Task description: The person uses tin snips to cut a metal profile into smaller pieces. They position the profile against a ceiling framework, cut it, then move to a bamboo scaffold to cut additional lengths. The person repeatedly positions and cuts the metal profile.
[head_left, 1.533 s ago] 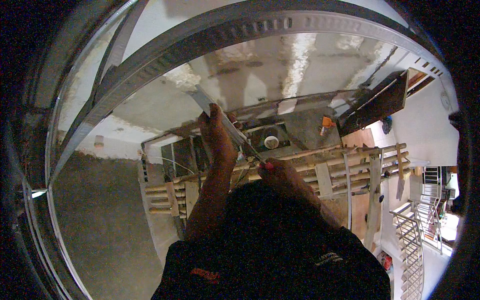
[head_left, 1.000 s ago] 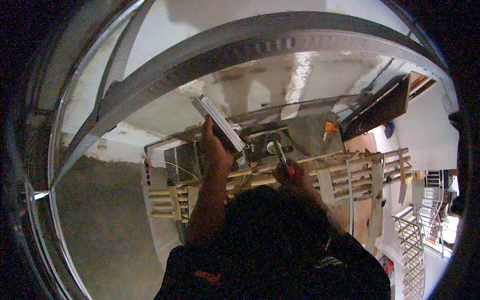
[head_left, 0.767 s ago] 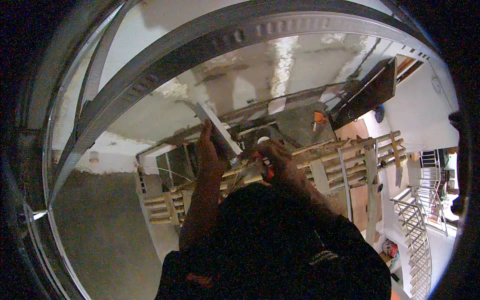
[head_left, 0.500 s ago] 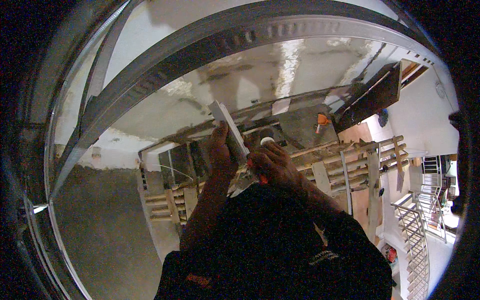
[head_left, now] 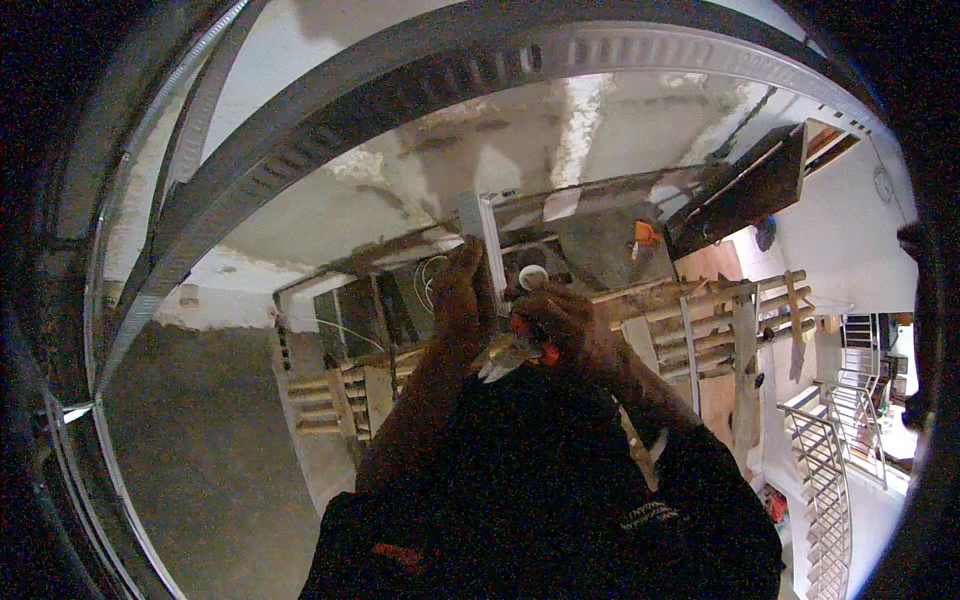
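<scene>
Strip of pale metal (head_left: pixel 488 245) stands nearly upright in the middle of the view, between the person's two hands, its lower end close to the right fingers. Left hand (head_left: pixel 462 275) grasps this strip along its left side, with the fingers near its upper half. Right hand (head_left: pixel 562 318) is curled around a tool with red grips (head_left: pixel 549 353); the fingers hide most of it, so I cannot tell what kind it is, nor whether it touches the strip. The person's black shirt (head_left: pixel 530 480) fills the lower middle, below both forearms.

Just above the right hand shows a round white container (head_left: pixel 533 277). Farther right and well apart from the hands lies an orange thing (head_left: pixel 646 234), near a dark board (head_left: pixel 750 190) that leans at a slant. Wooden poles (head_left: pixel 700 352) lie in rows below and behind the hands, with a staircase railing (head_left: pixel 822 450) at the far right. A long metal beam (head_left: pixel 620 48) curves across the top, in front of a patchy wall (head_left: pixel 575 130).
</scene>
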A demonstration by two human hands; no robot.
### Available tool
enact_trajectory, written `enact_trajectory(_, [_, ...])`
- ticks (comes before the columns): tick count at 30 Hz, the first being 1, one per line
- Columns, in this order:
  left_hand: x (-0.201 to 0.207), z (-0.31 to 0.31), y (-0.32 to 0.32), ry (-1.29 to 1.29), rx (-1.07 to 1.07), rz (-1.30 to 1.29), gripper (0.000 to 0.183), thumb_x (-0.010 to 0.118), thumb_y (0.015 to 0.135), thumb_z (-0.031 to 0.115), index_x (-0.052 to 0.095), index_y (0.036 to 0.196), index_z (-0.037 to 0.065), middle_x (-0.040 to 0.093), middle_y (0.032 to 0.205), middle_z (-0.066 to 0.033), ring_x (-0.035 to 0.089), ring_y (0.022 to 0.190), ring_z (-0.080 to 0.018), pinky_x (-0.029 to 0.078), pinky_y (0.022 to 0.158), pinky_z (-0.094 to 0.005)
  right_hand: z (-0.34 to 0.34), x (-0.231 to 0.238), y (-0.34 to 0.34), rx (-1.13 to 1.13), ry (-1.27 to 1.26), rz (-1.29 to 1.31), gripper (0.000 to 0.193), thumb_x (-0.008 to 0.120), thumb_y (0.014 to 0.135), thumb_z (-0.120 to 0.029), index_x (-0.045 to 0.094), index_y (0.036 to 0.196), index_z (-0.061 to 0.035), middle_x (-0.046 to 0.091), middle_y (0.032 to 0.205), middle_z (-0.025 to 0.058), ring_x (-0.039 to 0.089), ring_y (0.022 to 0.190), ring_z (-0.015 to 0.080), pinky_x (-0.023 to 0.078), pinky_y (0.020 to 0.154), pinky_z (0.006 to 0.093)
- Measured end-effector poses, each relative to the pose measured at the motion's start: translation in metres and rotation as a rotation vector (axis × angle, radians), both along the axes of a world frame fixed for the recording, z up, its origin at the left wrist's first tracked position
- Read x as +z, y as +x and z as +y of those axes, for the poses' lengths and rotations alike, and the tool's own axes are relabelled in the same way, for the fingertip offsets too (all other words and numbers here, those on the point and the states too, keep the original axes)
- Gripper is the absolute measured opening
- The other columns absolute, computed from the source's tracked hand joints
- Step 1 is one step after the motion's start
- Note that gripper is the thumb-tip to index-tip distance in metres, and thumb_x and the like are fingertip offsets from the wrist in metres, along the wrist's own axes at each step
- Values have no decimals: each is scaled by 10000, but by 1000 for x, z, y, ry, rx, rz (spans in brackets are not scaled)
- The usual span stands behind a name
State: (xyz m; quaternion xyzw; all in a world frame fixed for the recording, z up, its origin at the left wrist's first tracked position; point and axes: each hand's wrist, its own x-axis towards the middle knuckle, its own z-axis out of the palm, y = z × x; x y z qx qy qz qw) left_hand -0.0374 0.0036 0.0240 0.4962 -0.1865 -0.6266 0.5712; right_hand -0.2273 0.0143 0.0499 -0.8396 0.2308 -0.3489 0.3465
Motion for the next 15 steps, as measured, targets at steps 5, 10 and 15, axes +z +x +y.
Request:
enact_trajectory(5, [-19,-2,-5,3,-88,83,283,519,992,339,608,958,73,601,752,-55,565,652,-155,471,589,-320,-9,7,-3,60,-135,277,463,780,705,-146,572,1112,-77,631,1022,143,628,942,375,518,785,441])
enact_trajectory(10, [-41,-1,-9,91,-236,66,359,516,984,408,611,998,62,627,793,-71,599,690,-182,491,613,-339,-27,13,-2,257,206,209,341,752,792,-172,603,1081,-69,643,1014,156,645,916,374,518,768,439])
enact_trajectory(15, [-52,-6,11,219,-294,-31,443,513,975,477,613,1039,50,653,835,-88,632,728,-209,512,637,-359,-24,4,1,101,388,227,265,718,876,-209,611,1053,-43,668,956,123,670,857,287,523,753,406])
